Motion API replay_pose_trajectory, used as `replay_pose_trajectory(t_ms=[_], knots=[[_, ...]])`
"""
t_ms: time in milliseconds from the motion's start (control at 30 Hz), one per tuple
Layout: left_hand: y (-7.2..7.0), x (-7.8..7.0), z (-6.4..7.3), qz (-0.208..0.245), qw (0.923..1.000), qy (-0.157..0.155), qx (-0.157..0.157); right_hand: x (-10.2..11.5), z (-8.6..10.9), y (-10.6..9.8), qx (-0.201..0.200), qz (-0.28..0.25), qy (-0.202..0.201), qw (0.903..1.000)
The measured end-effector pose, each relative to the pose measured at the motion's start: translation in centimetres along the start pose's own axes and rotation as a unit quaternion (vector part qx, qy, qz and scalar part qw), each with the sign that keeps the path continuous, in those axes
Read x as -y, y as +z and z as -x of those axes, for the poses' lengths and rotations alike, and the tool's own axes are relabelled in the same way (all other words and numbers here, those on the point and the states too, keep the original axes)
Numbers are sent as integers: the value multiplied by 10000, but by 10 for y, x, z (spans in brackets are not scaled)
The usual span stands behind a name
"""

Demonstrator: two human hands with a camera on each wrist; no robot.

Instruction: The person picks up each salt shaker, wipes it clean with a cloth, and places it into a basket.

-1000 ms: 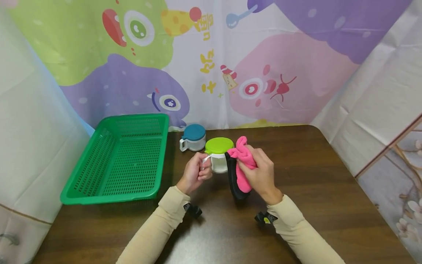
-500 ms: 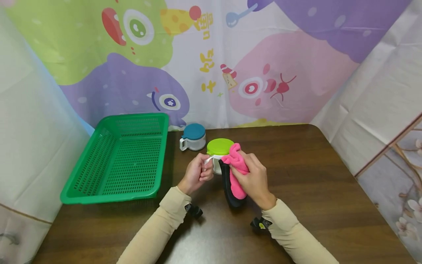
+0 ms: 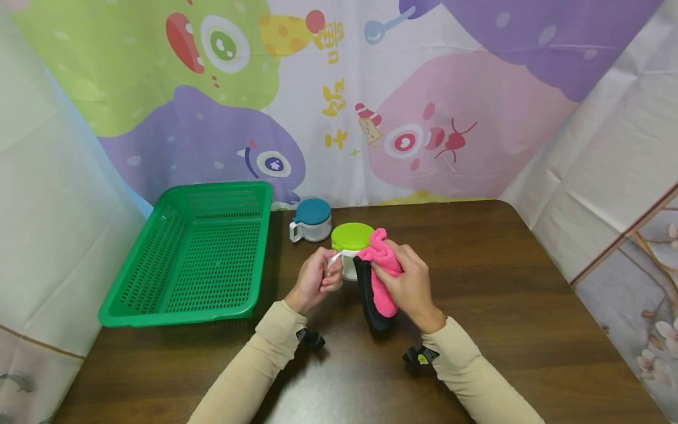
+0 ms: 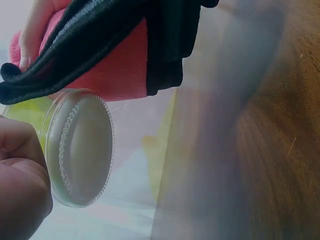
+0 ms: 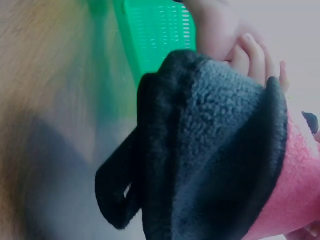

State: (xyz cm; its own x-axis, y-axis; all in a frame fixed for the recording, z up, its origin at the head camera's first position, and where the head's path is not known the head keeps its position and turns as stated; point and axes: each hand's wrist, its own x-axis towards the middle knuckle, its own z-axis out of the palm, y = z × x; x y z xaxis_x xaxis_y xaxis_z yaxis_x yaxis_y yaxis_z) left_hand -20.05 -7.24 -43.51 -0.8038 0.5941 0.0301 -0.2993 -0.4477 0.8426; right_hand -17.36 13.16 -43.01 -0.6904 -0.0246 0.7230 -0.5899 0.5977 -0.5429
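Observation:
My left hand [image 3: 316,278] grips the white handle of a clear seasoning jar [image 3: 349,270] with a lime green lid [image 3: 352,235]. In the left wrist view the jar's base [image 4: 90,152] faces the camera, with a ridged edge. A pink and black cloth [image 3: 385,299] is bunched in my right hand [image 3: 413,281], between thumb and fingers. Its upper part lies against the jar's right side, covering some of the glass, while the black side hangs down in a fold. The dark, fluffy face of the cloth [image 5: 220,120] fills much of the right wrist view.
Behind the held jar, a second jar [image 3: 313,229] with a blue lid stands on the brown wooden table [image 3: 503,306]. A green perforated basket [image 3: 258,259] sits at the left. A cartoon-printed curtain [image 3: 339,176] hangs along the table's back edge.
The right hand and cloth have shifted left and slightly toward me over the jar's side, then barely moved in the last half second. The left hand keeps its hold on the handle.

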Motion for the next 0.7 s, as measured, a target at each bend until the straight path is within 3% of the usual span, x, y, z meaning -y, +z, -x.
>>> replay_pose_trajectory(t_ms=[300, 500, 700], knots=[[-2, 1, 3, -157, 9998, 2, 115, -8, -5, -7, 234, -786, 558, 9951], [-4, 0, 7, -322, 9989, 36, 333, -14, -11, -16, 764, -1056, 1047, 9859], [-5, 0, 10, -352, 9981, 77, 501, -23, -14, -19, 1001, -1354, 1431, 9753]])
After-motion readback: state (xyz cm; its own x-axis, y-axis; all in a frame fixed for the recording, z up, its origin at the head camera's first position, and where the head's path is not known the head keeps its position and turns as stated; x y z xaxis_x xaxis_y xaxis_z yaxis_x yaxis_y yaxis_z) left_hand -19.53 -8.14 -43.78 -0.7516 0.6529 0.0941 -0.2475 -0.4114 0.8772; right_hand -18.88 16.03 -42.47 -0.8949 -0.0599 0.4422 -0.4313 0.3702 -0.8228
